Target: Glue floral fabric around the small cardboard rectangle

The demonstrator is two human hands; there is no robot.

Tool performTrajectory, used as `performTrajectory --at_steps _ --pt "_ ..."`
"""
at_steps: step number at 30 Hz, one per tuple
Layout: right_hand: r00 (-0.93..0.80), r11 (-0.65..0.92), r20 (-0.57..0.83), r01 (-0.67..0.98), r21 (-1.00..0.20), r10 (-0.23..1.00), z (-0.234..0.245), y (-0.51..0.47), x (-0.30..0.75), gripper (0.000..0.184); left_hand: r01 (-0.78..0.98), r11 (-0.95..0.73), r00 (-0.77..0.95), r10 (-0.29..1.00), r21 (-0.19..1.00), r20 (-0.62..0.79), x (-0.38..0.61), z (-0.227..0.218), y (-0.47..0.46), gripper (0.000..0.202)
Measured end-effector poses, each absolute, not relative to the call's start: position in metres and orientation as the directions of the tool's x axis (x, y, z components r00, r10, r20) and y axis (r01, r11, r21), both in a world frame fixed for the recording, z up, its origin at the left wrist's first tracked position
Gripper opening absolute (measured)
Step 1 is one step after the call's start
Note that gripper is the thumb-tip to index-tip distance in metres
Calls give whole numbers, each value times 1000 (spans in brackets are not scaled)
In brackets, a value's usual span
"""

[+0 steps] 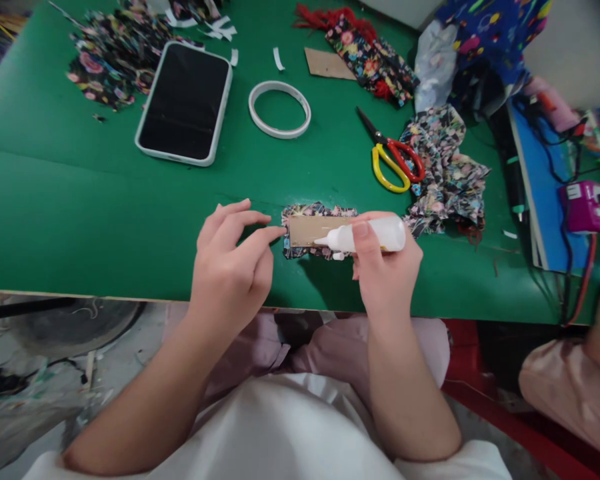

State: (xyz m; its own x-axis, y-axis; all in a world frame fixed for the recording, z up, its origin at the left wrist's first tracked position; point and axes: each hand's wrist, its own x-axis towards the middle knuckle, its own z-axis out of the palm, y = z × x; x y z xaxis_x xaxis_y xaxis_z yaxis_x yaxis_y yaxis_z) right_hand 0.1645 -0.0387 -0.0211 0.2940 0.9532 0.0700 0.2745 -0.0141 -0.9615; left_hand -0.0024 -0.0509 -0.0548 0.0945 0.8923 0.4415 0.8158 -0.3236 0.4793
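Observation:
A small brown cardboard strip [307,230] lies on a piece of dark floral fabric [310,211] near the front edge of the green table [80,207]. My right hand [385,273] grips a white glue bottle [370,235], held sideways with its nozzle pointing left onto the cardboard. My left hand [233,263] rests beside the strip, fingers curled, with the index fingertip touching the left end of the fabric and cardboard.
A phone [185,103] lies face up at the back left beside floral scraps [115,57]. A white tape ring [280,109], red-and-yellow scissors [393,157] and more floral fabric [450,173] sit behind. A purple device [583,207] with cables stands at the right. Another person's knee [570,393] shows at lower right.

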Motion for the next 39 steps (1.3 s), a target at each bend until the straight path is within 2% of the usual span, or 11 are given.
performTrajectory --at_steps 14,33,39 --pt "220 -30 34 284 -958 975 -21 -36 149 24 815 -346 137 894 465 426 -4 -53 -52 28" --pt "181 6 71 335 -942 981 -22 -37 143 25 818 -330 154 914 471 374 -3 -53 -49 30" --pt "173 -13 47 326 -945 984 -23 -38 146 25 835 -331 211 930 439 300 -1 -52 -45 38"
